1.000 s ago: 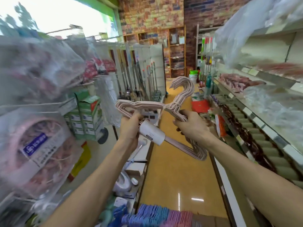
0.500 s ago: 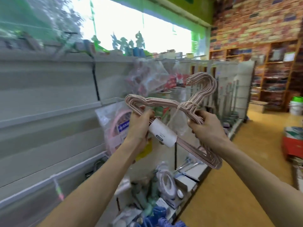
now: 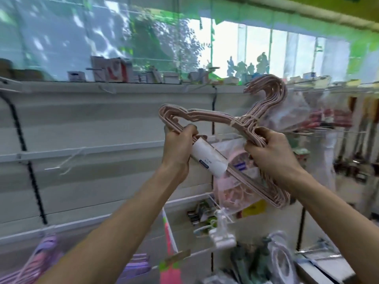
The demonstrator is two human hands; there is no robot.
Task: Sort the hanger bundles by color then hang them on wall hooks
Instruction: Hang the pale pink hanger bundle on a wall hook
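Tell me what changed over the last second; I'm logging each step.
The view swung left from the aisle to the white wall panel, bringing the hanger bundle up in front of it. Unchanged: left hand and right hand grip the bundle, tilted as before, hooks upward.

Daylight pours through the window (image 3: 246, 50) at twelve to one o'clock, blown out white. Motion blur smears the shelves (image 3: 82, 144); edges bow at nine and three o'clock.
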